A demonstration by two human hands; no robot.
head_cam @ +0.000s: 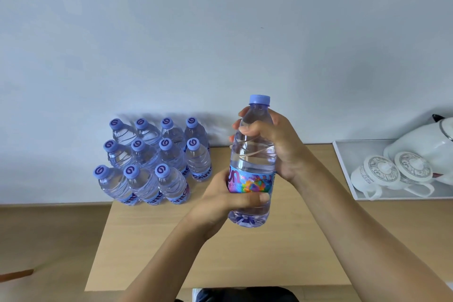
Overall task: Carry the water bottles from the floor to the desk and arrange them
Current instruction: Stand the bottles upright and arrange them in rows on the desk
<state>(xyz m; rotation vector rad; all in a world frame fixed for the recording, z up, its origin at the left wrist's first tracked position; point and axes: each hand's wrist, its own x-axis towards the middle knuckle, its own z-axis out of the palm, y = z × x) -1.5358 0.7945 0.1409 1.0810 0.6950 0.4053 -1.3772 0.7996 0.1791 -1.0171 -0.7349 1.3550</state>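
Observation:
A clear water bottle (252,154) with a blue cap and a colourful label is held upright above the light wooden desk (152,247). My right hand (277,144) grips its upper part from the right. My left hand (230,197) grips its lower part around the label, thumb across the front. Several matching bottles (154,162) stand in rows at the desk's far left corner against the wall.
A white tray (345,174) at the desk's right end holds two lidded white cups (377,174) and a white kettle (431,142). A wooden floor (44,240) lies left of the desk. A pale wall rises behind.

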